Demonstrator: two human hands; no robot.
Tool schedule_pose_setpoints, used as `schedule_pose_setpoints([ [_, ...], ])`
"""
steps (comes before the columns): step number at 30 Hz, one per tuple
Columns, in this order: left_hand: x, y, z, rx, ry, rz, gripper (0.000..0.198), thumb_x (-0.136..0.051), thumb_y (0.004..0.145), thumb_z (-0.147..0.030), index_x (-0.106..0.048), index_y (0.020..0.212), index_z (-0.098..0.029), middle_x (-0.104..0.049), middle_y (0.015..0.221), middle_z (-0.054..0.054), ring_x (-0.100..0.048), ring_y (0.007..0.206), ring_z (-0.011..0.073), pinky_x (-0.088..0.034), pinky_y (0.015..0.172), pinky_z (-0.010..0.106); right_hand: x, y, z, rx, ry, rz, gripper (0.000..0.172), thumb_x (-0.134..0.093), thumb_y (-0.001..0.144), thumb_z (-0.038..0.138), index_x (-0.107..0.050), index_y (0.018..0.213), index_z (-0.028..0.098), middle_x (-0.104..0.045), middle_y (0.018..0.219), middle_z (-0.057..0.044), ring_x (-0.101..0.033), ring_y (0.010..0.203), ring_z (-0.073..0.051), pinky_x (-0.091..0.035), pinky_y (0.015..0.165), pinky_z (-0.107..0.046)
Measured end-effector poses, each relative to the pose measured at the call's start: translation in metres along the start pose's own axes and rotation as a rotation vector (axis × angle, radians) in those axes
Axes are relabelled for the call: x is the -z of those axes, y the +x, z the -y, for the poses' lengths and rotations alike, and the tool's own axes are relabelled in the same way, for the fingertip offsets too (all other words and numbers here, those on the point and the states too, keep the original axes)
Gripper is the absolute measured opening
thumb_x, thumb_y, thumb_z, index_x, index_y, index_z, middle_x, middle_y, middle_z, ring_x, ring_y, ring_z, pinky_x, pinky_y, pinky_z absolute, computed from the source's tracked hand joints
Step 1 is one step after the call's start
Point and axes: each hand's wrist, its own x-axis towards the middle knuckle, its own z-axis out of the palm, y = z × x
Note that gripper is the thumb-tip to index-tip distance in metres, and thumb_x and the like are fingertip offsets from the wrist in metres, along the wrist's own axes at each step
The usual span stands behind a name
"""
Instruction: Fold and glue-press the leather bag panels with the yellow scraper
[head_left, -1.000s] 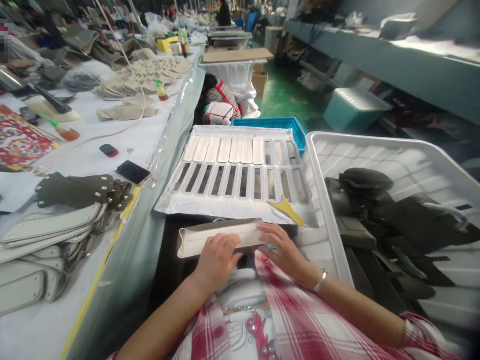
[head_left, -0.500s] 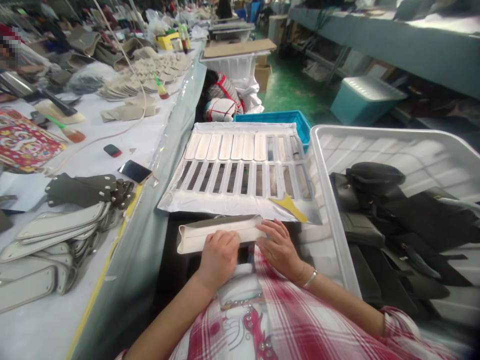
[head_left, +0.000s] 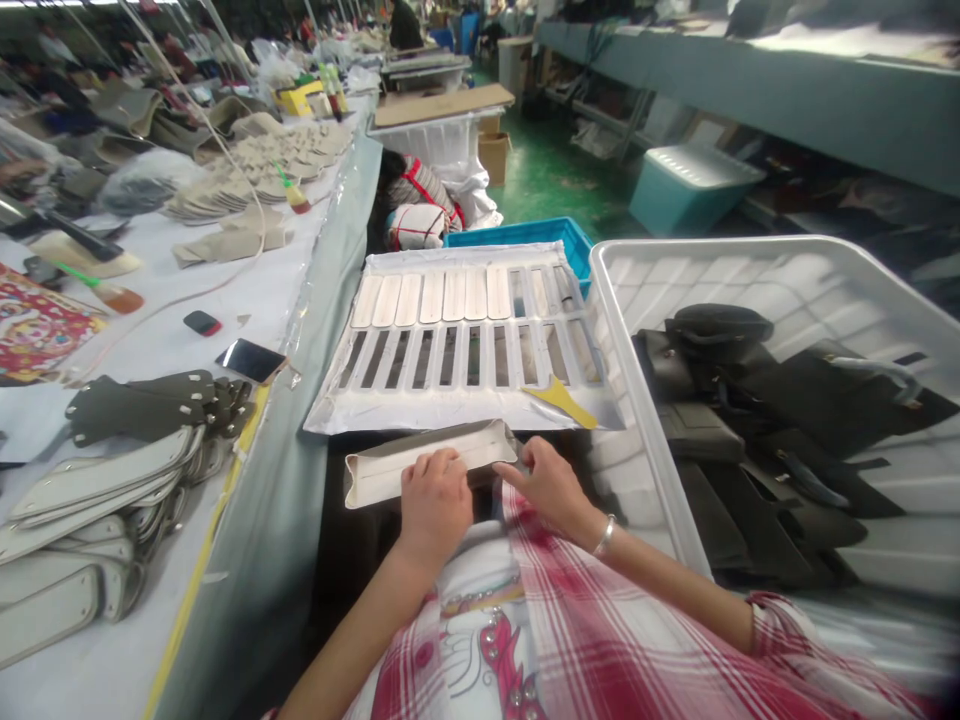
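A long, narrow bag piece (head_left: pixel 379 475) with a cream inside and raised, folded edges lies across my lap, just in front of the slotted frame (head_left: pixel 420 412). My left hand (head_left: pixel 436 495) is closed over its near edge at the middle, fingers bent over into the cream side. At the right end my right hand (head_left: pixel 551 488) grips the corner, thumb on the near side and forefinger curled at the end. Cream strips (head_left: pixel 431 298) fill much of the frame's far row. A yellow spreader-like tool (head_left: pixel 566 402) lies on the frame's near right corner.
On my left a long table (head_left: pixel 150 355) carries stacked pale strips (head_left: pixel 97 490), dark tabs (head_left: pixel 139 405), a phone (head_left: pixel 251 360) and glue bottles (head_left: pixel 105 290). A white crate (head_left: pixel 652 480) of dark bags (head_left: pixel 750 420) stands at my right. Beyond the frame is a blue crate (head_left: pixel 525 235).
My right hand's fingers have curled in from lying stretched along the piece's right end. My left hand stays on the near edge. The whole view has shifted a little.
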Motion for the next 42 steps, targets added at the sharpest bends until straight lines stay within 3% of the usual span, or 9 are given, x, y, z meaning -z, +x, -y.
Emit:
schedule_pose_setpoints([
  [2, 0.001, 0.002, 0.000, 0.001, 0.002, 0.000, 0.010, -0.050, 0.079, -0.013, -0.057, 0.083, -0.020, -0.058, 0.107, 0.007, -0.050, 0.095, 0.0255, -0.040, 0.076, 0.041, -0.001, -0.001, 0.002, -0.138, 0.111, 0.256, 0.047, -0.045, 0.081, 0.060, -0.048, 0.055, 0.020, -0.055, 0.055, -0.004, -0.054, 0.056, -0.018, -0.042, 0.058, -0.030],
  [4, 0.002, 0.004, 0.002, 0.002, 0.004, 0.009, 0.009, -0.050, 0.079, -0.014, -0.057, 0.081, -0.020, -0.059, 0.105, 0.007, -0.050, 0.093, 0.0255, -0.040, 0.074, 0.041, -0.002, -0.001, 0.007, -0.244, 0.261, 0.429, 0.055, -0.034, 0.087, 0.057, -0.046, 0.048, 0.020, -0.051, 0.046, -0.003, -0.052, 0.046, -0.015, -0.041, 0.051, -0.027],
  [10, 0.003, 0.010, 0.006, -0.004, -0.017, 0.027, 0.009, -0.050, 0.079, -0.015, -0.057, 0.079, -0.019, -0.058, 0.102, 0.007, -0.051, 0.091, 0.0251, -0.041, 0.072, 0.041, -0.008, 0.001, 0.031, -0.525, 0.695, 0.667, 0.055, -0.031, 0.091, 0.051, -0.055, 0.056, 0.015, -0.061, 0.053, -0.005, -0.057, 0.042, -0.013, -0.039, 0.039, -0.021],
  [15, 0.003, 0.016, 0.013, 0.004, -0.047, 0.020, 0.009, -0.050, 0.079, -0.014, -0.057, 0.080, -0.019, -0.059, 0.099, 0.008, -0.052, 0.091, 0.0251, -0.043, 0.074, 0.041, -0.019, 0.002, 0.046, -0.568, 0.842, 0.659, 0.053, -0.035, 0.092, 0.048, -0.056, 0.058, 0.013, -0.062, 0.055, -0.007, -0.059, 0.046, -0.013, -0.047, 0.047, -0.023],
  [21, 0.023, 0.006, 0.057, -0.058, -0.365, 0.037, 0.036, -0.056, 0.077, -0.014, -0.048, 0.112, -0.018, -0.051, 0.120, 0.009, -0.054, 0.102, 0.0195, -0.045, 0.088, 0.036, -0.030, 0.000, 0.053, -0.602, 0.962, 0.635, 0.052, -0.036, 0.092, 0.047, -0.060, 0.063, 0.011, -0.066, 0.065, -0.009, -0.064, 0.056, -0.016, -0.049, 0.055, -0.025],
  [25, 0.033, -0.003, 0.075, -0.046, -0.224, 0.029, 0.005, -0.059, 0.080, -0.022, -0.060, 0.078, -0.018, -0.058, 0.102, 0.005, -0.052, 0.100, 0.0212, -0.042, 0.089, 0.039, -0.032, -0.002, 0.055, -0.608, 0.970, 0.641, 0.052, -0.037, 0.092, 0.049, -0.062, 0.067, 0.010, -0.067, 0.069, -0.010, -0.066, 0.060, -0.016, -0.050, 0.059, -0.025],
  [28, 0.028, -0.005, 0.074, -0.028, -0.127, 0.055, 0.016, -0.055, 0.083, -0.022, -0.061, 0.070, -0.018, -0.060, 0.093, 0.003, -0.053, 0.091, 0.0199, -0.042, 0.080, 0.037, -0.034, -0.005, 0.058, -0.597, 0.966, 0.642, 0.052, -0.040, 0.090, 0.050, -0.063, 0.069, 0.009, -0.069, 0.074, -0.012, -0.066, 0.064, -0.017, -0.051, 0.063, -0.027],
  [32, 0.020, -0.006, 0.069, -0.019, -0.042, 0.009, 0.013, -0.052, 0.085, -0.020, -0.060, 0.074, -0.017, -0.060, 0.094, 0.004, -0.053, 0.091, 0.0205, -0.040, 0.079, 0.039, -0.037, -0.007, 0.065, -0.559, 0.962, 0.647, 0.053, -0.041, 0.089, 0.052, -0.064, 0.071, 0.009, -0.069, 0.077, -0.014, -0.067, 0.067, -0.018, -0.051, 0.067, -0.030],
  [42, 0.012, -0.010, 0.067, 0.011, -0.004, -0.177, 0.008, -0.061, 0.078, -0.017, -0.059, 0.070, -0.018, -0.061, 0.100, 0.005, -0.052, 0.100, 0.0247, -0.030, 0.100, 0.050, -0.059, -0.005, 0.080, -0.497, 0.868, 0.698, 0.058, -0.035, 0.090, 0.054, -0.065, 0.071, 0.008, -0.069, 0.074, -0.013, -0.066, 0.063, -0.017, -0.049, 0.061, -0.026],
])
